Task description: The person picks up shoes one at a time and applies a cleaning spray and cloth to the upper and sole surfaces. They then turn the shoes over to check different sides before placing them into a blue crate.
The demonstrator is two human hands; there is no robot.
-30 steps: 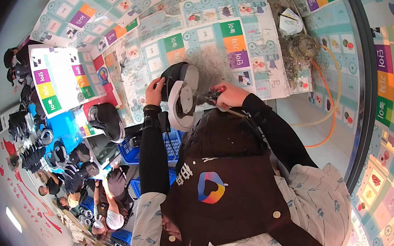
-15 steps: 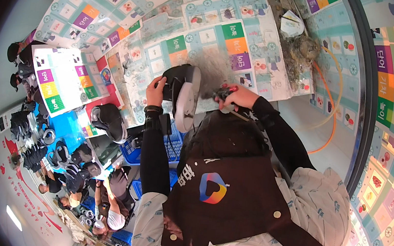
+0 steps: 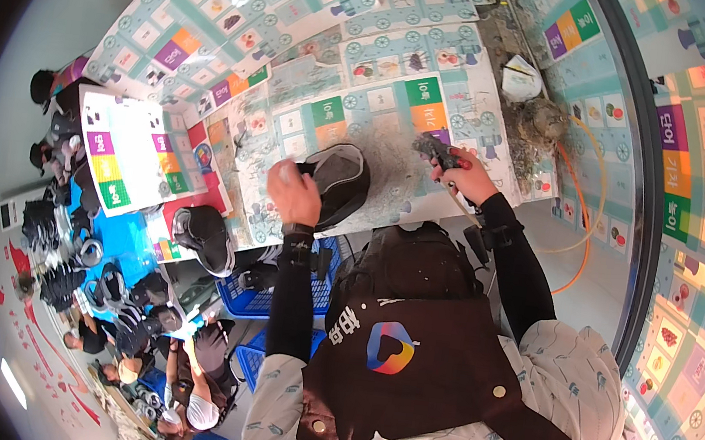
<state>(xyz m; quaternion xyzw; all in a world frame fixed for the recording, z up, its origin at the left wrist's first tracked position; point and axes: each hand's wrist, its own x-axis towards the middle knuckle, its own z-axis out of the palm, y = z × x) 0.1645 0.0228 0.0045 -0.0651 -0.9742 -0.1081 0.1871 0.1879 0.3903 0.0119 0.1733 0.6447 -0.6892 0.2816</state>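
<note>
A black shoe [image 3: 344, 186] with a pale grey lining rests on the paper-covered table [image 3: 390, 203], its opening upward. Against its left side is my left hand [image 3: 294, 193], fingers smeared by motion, so their grip on the shoe is unclear. My right hand [image 3: 472, 180] is closed round a red and black air blow gun [image 3: 441, 154], held to the right of the shoe. A thin pale hose [image 3: 458, 202] trails from the gun. Another black shoe [image 3: 205, 237] with a white sole edge sits at the table's left end.
Blue baskets [image 3: 260, 295] stand below the table's front edge. Grey dust [image 3: 399, 160] covers part of the paper. An orange hose [image 3: 584, 240] loops down at the right, beside a dark frame post [image 3: 640, 167]. Several people work farther left among piled shoes [image 3: 56, 272].
The shoe, earlier held up on its side in a dust cloud, now lies on the table. My right hand has moved right and upward with the blow gun. The cloud has thinned.
</note>
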